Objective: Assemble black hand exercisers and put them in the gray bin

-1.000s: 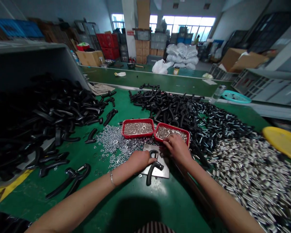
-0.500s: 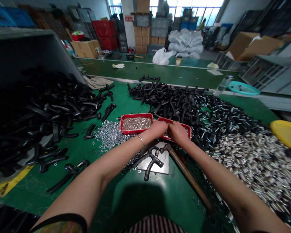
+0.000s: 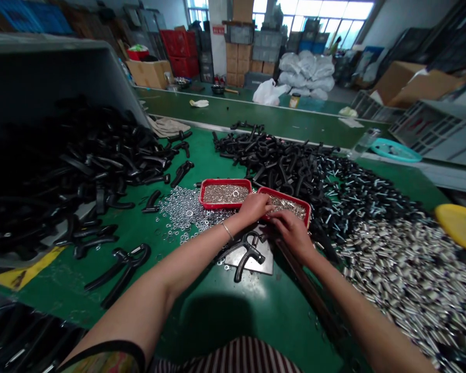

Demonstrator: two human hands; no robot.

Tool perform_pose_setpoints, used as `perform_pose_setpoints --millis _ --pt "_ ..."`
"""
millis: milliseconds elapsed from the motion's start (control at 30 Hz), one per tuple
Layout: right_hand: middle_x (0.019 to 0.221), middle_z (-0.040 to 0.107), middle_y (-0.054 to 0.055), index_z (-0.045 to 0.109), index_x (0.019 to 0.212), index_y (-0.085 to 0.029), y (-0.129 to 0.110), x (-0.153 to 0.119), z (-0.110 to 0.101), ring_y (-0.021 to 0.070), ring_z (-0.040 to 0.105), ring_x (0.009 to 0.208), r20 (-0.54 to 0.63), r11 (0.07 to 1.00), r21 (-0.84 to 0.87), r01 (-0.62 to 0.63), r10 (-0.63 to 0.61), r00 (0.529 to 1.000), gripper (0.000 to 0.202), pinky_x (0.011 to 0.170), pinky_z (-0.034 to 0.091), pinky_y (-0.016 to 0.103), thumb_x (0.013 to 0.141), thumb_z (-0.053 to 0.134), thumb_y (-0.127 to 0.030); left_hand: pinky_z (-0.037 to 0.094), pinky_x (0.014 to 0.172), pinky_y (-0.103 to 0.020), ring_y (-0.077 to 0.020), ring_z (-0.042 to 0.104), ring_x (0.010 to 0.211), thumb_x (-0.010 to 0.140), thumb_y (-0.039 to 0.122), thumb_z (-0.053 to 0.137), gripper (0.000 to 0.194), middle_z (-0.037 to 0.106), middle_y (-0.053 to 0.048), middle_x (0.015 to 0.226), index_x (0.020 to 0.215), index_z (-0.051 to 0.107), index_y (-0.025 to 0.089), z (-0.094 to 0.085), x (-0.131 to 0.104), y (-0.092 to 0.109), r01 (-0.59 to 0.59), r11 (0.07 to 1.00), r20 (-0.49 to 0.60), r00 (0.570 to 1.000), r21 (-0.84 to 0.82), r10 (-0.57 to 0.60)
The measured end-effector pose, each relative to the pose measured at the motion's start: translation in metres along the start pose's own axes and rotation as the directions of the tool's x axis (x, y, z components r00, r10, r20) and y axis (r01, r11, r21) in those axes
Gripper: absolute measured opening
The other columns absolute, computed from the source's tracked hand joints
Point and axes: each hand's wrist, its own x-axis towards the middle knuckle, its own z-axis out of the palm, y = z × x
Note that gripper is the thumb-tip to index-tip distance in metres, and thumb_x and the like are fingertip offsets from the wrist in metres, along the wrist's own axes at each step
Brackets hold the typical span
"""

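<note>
My left hand (image 3: 255,205) is closed at the left front edge of the right red tray (image 3: 308,220), its fingertips pinched together. My right hand (image 3: 293,233) is beside it at the tray's front rim, fingers bent and closed near the left fingertips. Whatever small thing they hold is too small to make out. Small metal parts fill this tray. The left red tray (image 3: 203,199) holds tiny parts and a ring. Below my hands, a black grip handle with a spring (image 3: 249,255) lies on a metal plate (image 3: 266,265), next to a hammer (image 3: 310,290).
Black handles (image 3: 116,150) spill from a grey bin (image 3: 112,67) at left. Washers (image 3: 180,207) lie left of the trays. More black parts (image 3: 279,160) are piled behind. Metal cylinders (image 3: 396,264) and a yellow lid (image 3: 460,225) are at right.
My right hand has drawn back toward me from inside the right tray to its front rim, uncovering the parts there. The whole view has shifted slightly.
</note>
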Motion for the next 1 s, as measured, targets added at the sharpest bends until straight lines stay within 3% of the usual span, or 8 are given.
perform_pose_setpoints --millis 133,233,333,433,600,767,867,1000 --pt "0.086 0.071 0.002 0.063 0.091 -0.02 -0.01 -0.027 0.017 0.0175 0.065 0.076 0.2 0.978 0.079 -0.193 0.174 0.964 0.013 0.073 0.048 0.028 0.095 0.054 -0.029 0.047 0.078 -0.026 -0.0168 0.066 0.083 0.091 0.029 0.061 0.015 0.073 -0.004 0.09 0.091 0.069 0.016 -0.004 -0.03 -0.001 -0.017 0.924 -0.086 0.996 -0.383 -0.018" --pt "0.079 0.07 0.001 0.063 0.088 -0.02 -0.009 -0.026 0.023 0.0168 0.064 0.071 0.229 0.972 -0.007 -0.236 0.231 0.945 0.016 0.071 0.045 0.027 0.095 0.054 -0.03 0.047 0.076 -0.026 -0.0163 0.065 0.08 0.09 0.03 0.062 0.015 0.072 -0.002 0.086 0.087 0.069 0.017 -0.002 -0.069 -0.005 0.028 0.887 -0.08 0.994 -0.461 -0.073" --pt "0.078 0.071 0.001 0.063 0.089 -0.021 -0.011 -0.017 0.024 0.0172 0.065 0.072 0.251 0.957 -0.161 -0.242 0.277 0.927 0.017 0.068 0.042 0.026 0.097 0.053 -0.032 0.046 0.078 -0.028 -0.0176 0.064 0.084 0.09 0.028 0.062 0.013 0.07 -0.002 0.086 0.085 0.068 0.018 0.002 -0.107 -0.011 0.084 0.91 -0.101 0.986 -0.405 -0.136" --pt "0.085 0.073 0.002 0.064 0.094 -0.021 -0.018 -0.013 0.024 0.0179 0.067 0.076 0.279 0.918 -0.338 -0.206 0.307 0.91 0.019 0.066 0.04 0.025 0.099 0.051 -0.033 0.045 0.077 -0.028 -0.0184 0.064 0.084 0.09 0.026 0.062 0.01 0.069 -0.002 0.086 0.084 0.067 0.019 0.006 -0.129 -0.017 0.144 0.929 -0.11 0.975 -0.342 -0.192" --pt "0.092 0.073 0.011 0.062 0.099 -0.015 -0.036 -0.008 0.026 0.0239 0.068 0.083 0.379 0.774 -0.63 0.062 0.237 0.894 0.021 0.065 0.04 0.029 0.101 0.045 -0.027 0.045 0.073 -0.028 -0.0186 0.064 0.079 0.09 0.026 0.063 0.011 0.069 -0.002 0.081 0.082 0.065 0.019 0.009 -0.138 -0.019 0.174 0.947 -0.06 0.978 -0.269 -0.197" --pt "0.094 0.073 0.013 0.063 0.096 -0.015 -0.043 0.008 0.028 0.0267 0.067 0.093 0.507 0.758 -0.612 0.226 0.157 0.847 0.014 0.075 0.042 0.031 0.097 0.048 -0.017 0.045 0.078 -0.031 -0.0195 0.062 0.083 0.092 0.027 0.061 0.012 0.068 -0.002 0.085 0.084 0.063 0.019 0.006 -0.143 -0.016 0.127 0.973 -0.077 0.987 -0.191 -0.143" --pt "0.094 0.074 0.012 0.06 0.101 -0.015 -0.039 0.006 0.017 0.0255 0.069 0.089 0.508 0.763 -0.609 0.217 0.165 0.845 0.015 0.072 0.044 0.03 0.098 0.053 -0.028 0.045 0.083 -0.034 -0.021 0.061 0.088 0.095 0.027 0.058 0.014 0.067 -0.004 0.089 0.085 0.062 0.019 0.005 -0.149 -0.012 0.104 0.991 -0.088 0.99 -0.079 -0.11" --pt "0.09 0.074 0.016 0.056 0.104 -0.014 -0.032 -0.029 -0.009 0.0292 0.071 0.082 0.353 0.669 -0.742 0.043 0.334 0.874 0.027 0.062 0.043 0.031 0.099 0.052 -0.04 0.044 0.087 -0.038 -0.0235 0.058 0.092 0.099 0.031 0.05 0.02 0.066 -0.007 0.092 0.091 0.062 0.018 0.013 -0.153 -0.013 0.034 0.997 -0.097 0.995 0.069 -0.027"
